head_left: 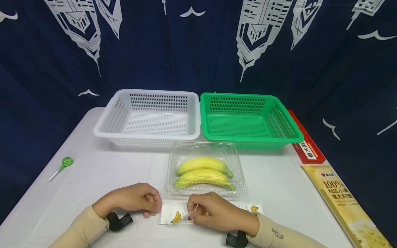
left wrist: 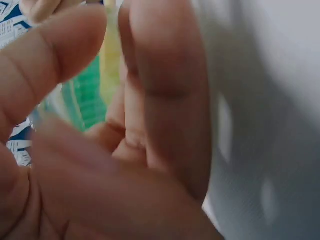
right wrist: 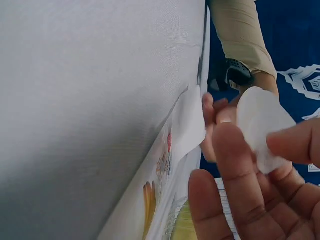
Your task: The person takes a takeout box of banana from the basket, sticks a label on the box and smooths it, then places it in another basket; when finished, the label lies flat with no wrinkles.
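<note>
Between the thumb and fingertips of my right hand (head_left: 214, 210) a small white oval sticker (right wrist: 259, 122) is pinched, its plain side showing in the right wrist view. Below that hand lies a sticker strip (head_left: 169, 210) printed with bananas, partly covered by the hand. My left hand (head_left: 136, 199) is at the strip's left end with loosely bent fingers; the left wrist view shows nothing between its thumb and fingers (left wrist: 172, 100). Just beyond both hands is a clear plastic clamshell box (head_left: 238, 172) with two yellow bananas (head_left: 203, 165) inside.
Behind the box stand a white basket (head_left: 149, 136) and a green basket (head_left: 254, 137), side by side. On the right edge lie a red box (head_left: 310, 148) and a yellow pasta packet (head_left: 344, 199). A green lollipop (head_left: 66, 162) lies far left.
</note>
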{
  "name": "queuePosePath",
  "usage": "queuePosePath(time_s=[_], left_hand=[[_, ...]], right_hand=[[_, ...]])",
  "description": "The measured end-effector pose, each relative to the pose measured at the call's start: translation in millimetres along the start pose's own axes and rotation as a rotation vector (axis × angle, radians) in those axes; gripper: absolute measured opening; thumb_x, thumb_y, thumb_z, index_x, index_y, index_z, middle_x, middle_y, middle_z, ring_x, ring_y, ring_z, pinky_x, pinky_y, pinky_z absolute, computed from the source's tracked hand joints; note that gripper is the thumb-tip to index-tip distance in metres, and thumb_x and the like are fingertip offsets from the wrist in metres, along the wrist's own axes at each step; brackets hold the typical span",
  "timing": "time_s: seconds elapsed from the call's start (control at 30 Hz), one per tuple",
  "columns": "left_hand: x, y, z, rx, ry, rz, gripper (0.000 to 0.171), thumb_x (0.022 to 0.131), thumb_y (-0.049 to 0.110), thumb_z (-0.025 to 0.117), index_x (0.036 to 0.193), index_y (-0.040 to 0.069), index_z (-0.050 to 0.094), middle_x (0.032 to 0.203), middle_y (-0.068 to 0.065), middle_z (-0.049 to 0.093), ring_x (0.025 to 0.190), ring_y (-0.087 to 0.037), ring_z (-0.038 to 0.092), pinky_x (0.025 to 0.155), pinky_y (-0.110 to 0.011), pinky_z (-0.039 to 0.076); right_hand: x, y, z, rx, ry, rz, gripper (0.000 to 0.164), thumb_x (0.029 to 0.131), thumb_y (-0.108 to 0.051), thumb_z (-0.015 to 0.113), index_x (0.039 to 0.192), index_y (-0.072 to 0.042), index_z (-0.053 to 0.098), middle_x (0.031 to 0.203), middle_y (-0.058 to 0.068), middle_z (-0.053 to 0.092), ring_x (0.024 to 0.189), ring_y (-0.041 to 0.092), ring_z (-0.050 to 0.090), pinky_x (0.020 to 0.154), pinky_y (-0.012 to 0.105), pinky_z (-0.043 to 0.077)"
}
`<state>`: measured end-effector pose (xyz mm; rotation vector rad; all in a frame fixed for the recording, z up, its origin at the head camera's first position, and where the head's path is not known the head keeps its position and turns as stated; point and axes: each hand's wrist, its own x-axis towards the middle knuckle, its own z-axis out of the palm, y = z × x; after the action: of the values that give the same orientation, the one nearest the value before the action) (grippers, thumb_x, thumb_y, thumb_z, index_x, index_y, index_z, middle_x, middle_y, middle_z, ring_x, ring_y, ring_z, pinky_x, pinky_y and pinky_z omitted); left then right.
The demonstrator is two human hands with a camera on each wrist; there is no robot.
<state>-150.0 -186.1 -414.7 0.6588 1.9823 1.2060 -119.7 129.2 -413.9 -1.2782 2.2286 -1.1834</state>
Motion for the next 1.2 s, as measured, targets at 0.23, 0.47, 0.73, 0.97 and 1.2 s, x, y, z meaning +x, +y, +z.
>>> queuePosePath(time_s=[0.23,0.47,0.73,0.97,1.2], left_hand=[[-0.4,3.7,-15.3,0.106,0.17,0.04,0.026,0.103,0.015,0.071,0.123,0.0,0.065,0.083,0.002,0.063,0.071,-0.012,0.06,0.068,-0.023,0.045],[6.3,5.6,-22.7,0.145,0.416,0.078,0.046,0.104,0.019,0.072,0.142,0.0,0.056,0.124,-0.013,0.068,0.109,-0.025,0.067,0.093,-0.039,0.056],[29.3,11.6,-21.3,0.03,0.588,0.189,0.064,0.108,0.017,0.066,0.161,-0.001,0.034,0.158,-0.035,0.045,0.142,-0.053,0.05,0.116,-0.064,0.044],[51.9,13.5,-21.9,-0.084,0.584,0.235,0.072,0.108,0.015,0.065,0.168,0.006,0.027,0.166,-0.036,0.033,0.151,-0.057,0.037,0.121,-0.069,0.036],[63.4,12.5,-21.5,-0.148,0.533,0.26,0.08,0.103,0.018,0.067,0.171,0.012,0.024,0.171,-0.034,0.023,0.154,-0.06,0.028,0.12,-0.075,0.03]], right_hand=[[2.1,0.6,-0.5,-0.013,0.04,-0.032,0.011,0.096,0.001,0.077,0.102,-0.009,0.075,0.096,-0.004,0.077,0.084,-0.009,0.065,0.078,0.019,0.06],[3.6,0.2,-1.9,0.008,0.08,-0.056,0.013,0.096,-0.009,0.084,0.108,-0.007,0.078,0.1,0.0,0.079,0.086,-0.007,0.068,0.082,0.02,0.061],[4.7,-4.0,-3.3,0.055,0.151,-0.026,0.005,0.097,-0.002,0.08,0.098,-0.007,0.081,0.094,-0.001,0.08,0.084,-0.005,0.067,0.076,0.023,0.063],[5.3,-7.0,-9.8,0.16,0.222,-0.016,0.009,0.097,0.001,0.079,0.099,-0.004,0.071,0.089,0.004,0.074,0.082,-0.001,0.065,0.071,0.027,0.064],[6.6,-13.2,-21.4,0.271,0.214,0.057,0.026,0.098,0.0,0.077,0.123,0.003,0.068,0.096,0.003,0.072,0.082,0.003,0.069,0.076,0.028,0.064]])
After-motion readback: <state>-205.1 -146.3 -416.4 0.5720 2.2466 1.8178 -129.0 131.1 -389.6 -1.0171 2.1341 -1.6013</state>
